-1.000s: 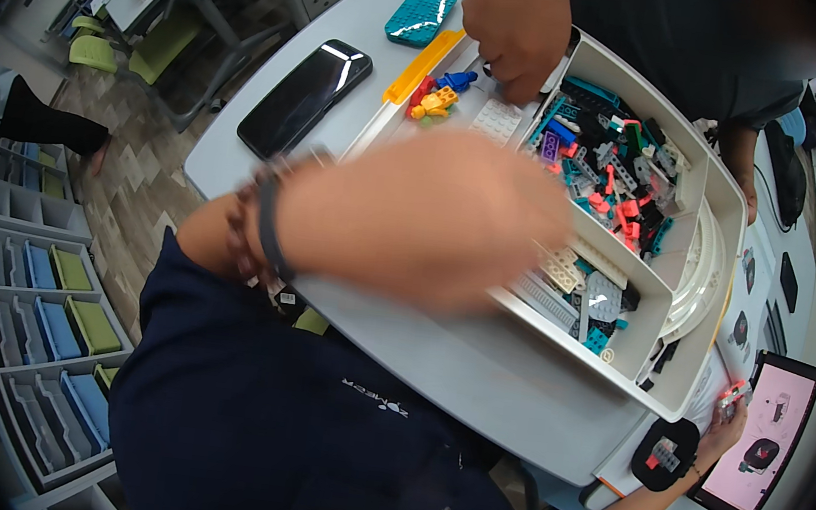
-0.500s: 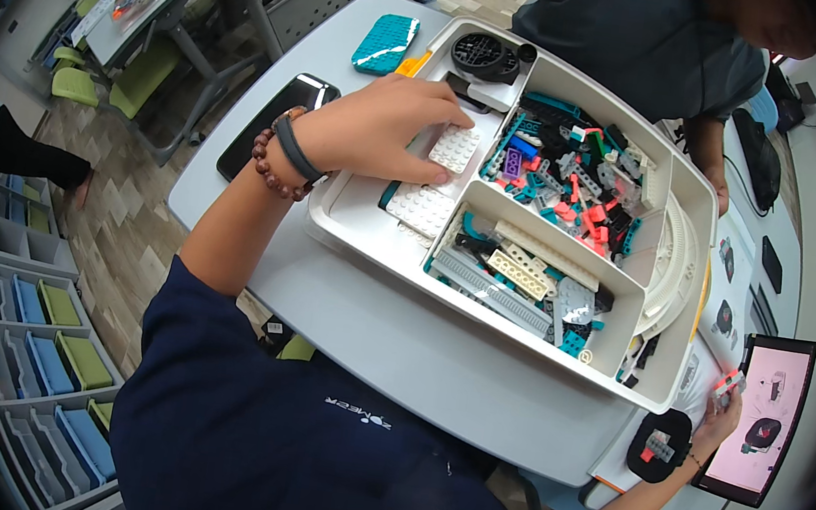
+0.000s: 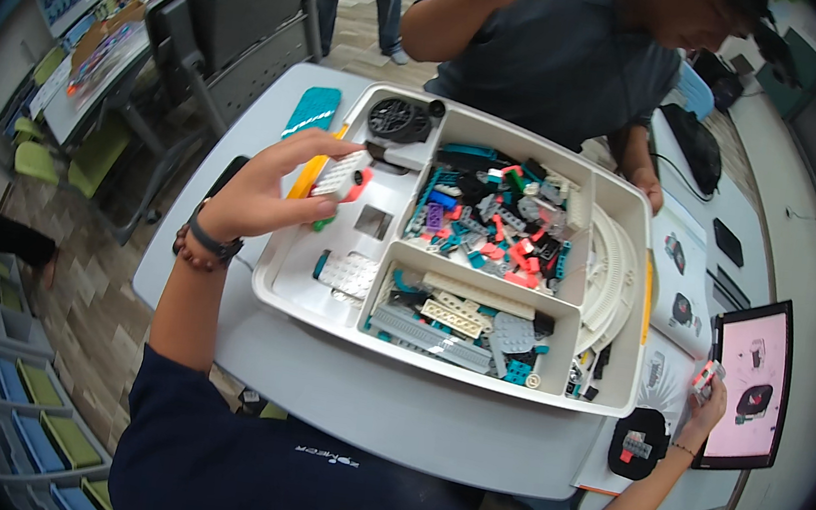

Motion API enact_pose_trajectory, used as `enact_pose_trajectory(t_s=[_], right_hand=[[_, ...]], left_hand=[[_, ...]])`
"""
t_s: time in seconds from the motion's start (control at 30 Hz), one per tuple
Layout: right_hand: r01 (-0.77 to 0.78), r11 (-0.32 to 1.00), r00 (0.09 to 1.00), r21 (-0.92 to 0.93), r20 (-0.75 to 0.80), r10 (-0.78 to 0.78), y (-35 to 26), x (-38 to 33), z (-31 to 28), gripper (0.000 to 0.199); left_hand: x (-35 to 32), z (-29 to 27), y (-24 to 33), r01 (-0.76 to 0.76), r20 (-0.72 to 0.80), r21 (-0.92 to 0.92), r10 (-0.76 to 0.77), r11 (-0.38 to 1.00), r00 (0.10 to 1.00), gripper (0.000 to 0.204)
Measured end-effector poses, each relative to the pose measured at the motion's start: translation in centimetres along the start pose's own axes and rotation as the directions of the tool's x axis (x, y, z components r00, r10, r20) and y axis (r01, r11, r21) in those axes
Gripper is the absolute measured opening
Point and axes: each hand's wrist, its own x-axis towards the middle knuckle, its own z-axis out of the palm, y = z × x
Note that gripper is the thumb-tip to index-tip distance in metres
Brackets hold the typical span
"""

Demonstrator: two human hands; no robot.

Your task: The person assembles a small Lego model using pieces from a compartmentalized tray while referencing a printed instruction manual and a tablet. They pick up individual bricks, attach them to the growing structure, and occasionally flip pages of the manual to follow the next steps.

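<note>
1. Landmark: the white parts tray (image 3: pixel 301 268). All positions refer to it.
2. Left hand (image 3: pixel 264 190): thumb and index finger pinch 1 white studded block (image 3: pixel 341 177) above the tray's left compartment. Coral and green parts show beside the block; whether they are joined to it cannot be told.
3. Right hand (image 3: pixel 708 408): fingers close around 1 small grey-and-coral assembly (image 3: pixel 705 381), to the right of the tray.
4. Black square piece (image 3: pixel 638 443): lies in front of the tray's right end, beside the right wrist.
5. Caution: the block is gripped near its edges. A loose pinch could let it drop onto the studded plate (image 3: pixel 347 273) in the tray's left compartment.
6. Caution: a co-worker's hand (image 3: pixel 645 188) is at the tray's far right corner. A knock there could shift the tray and mix parts.
7. Caution: excess squeeze by the right hand could separate the assembly.
</note>
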Motion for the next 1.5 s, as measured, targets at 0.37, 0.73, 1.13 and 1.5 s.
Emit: enact_pose_trajectory(t_s=[0.37,0.73,1.13,1.5], right_hand=[[-0.003,1.0,1.0,0.005,0.001,0.003,-0.6,-1.3,1.1,0.013],[-0.017,1.0,1.0,0.021,0.009,0.016,-1.3,-2.0,1.4,0.016],[0.012,0.994,0.999,0.105,0.038,-0.016,-1.3,-2.4,2.0,0.014],[-0.052,0.995,0.998,0.088,0.022,0.05,-1.9,-2.6,1.7,0.016]], left_hand=[[-0.6,0.0,-0.5,0.081,-0.023,-0.291,-0.092,0.953,0.996,0.066],[-2.4,-0.3,-1.8,0.012,-0.035,-0.503,-0.034,0.864,0.999,0.086],[-2.8,-0.1,-4.3,-0.03,-0.099,-0.49,-0.022,0.871,0.995,0.085],[-2.5,-0.4,-4.7,0.007,-0.02,-0.456,-0.018,0.89,1.0,0.088]])
